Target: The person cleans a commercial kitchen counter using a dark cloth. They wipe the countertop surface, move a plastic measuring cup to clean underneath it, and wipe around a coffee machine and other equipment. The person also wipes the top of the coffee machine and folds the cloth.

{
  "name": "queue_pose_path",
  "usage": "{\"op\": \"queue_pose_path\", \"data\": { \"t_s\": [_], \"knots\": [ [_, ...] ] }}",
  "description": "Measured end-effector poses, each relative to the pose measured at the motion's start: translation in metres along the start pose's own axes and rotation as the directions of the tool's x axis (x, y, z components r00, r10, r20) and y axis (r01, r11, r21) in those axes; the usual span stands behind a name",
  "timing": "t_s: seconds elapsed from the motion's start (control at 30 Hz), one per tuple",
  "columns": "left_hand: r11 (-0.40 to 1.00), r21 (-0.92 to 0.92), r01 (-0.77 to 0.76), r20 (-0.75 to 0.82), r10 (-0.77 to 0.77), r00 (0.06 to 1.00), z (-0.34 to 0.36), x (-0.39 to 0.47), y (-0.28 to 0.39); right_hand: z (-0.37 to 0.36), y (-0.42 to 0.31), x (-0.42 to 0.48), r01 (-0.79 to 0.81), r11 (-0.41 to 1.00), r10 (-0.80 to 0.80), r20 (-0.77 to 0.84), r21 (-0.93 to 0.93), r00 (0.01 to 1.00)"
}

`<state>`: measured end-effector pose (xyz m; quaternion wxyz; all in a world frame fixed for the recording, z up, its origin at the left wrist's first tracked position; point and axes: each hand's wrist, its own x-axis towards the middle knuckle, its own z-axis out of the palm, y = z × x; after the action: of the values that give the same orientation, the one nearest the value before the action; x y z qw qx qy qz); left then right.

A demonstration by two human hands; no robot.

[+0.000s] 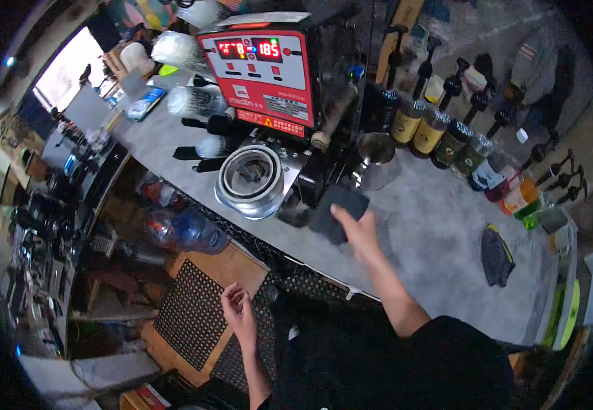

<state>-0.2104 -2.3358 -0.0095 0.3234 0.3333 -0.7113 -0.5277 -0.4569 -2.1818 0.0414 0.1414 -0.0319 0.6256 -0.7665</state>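
My right hand (362, 228) grips a dark rectangular pad or folded cloth (333, 215), held at the counter just right of a cup-sealing machine (260, 82). The machine has a red and white front panel with lit digits, and a round metal cup holder (253, 177) sits pulled out below it. Left of the holder lie several black-handled tools (209, 154). My left hand (238, 307) hangs over the floor in front of the counter, fingers curled, with nothing seen in it. A metal cup or scoop (376, 148) stands behind the pad.
Several pump bottles (432, 134) line the back of the grey counter (424, 220). A dark folded cloth (496, 255) lies on its right part. Stacked clear plastic cups (196, 100) are left of the machine. Perforated black mats (191, 312) cover the floor. Another person (137, 51) is at far left.
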Motion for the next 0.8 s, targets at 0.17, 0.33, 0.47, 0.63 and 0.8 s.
{"op": "queue_pose_path", "data": {
  "t_s": [0.17,0.33,0.47,0.63,0.8],
  "knots": [
    [0.981,-0.177,0.074,0.1,-0.056,0.993,-0.01,0.071,-0.042,0.02,0.031,0.033,0.1,0.99,-0.123,-0.249,-0.101,0.961],
    [0.991,-0.129,0.023,0.349,0.024,0.937,-0.018,0.158,-0.035,0.03,0.075,0.042,-0.169,0.981,0.196,-0.537,0.099,0.82],
    [0.983,-0.182,-0.011,0.492,0.101,0.865,-0.025,0.213,-0.033,0.055,0.004,0.022,0.045,0.992,0.034,-0.58,0.121,0.814],
    [0.96,-0.265,0.094,0.601,0.089,0.794,-0.025,0.254,-0.054,0.055,0.012,0.016,0.101,0.973,-0.209,-0.599,-0.21,0.773],
    [0.959,-0.253,0.126,0.618,0.059,0.784,-0.036,0.264,-0.06,0.093,-0.071,-0.009,0.198,0.772,-0.467,-0.328,-0.604,0.821]
  ]
}}
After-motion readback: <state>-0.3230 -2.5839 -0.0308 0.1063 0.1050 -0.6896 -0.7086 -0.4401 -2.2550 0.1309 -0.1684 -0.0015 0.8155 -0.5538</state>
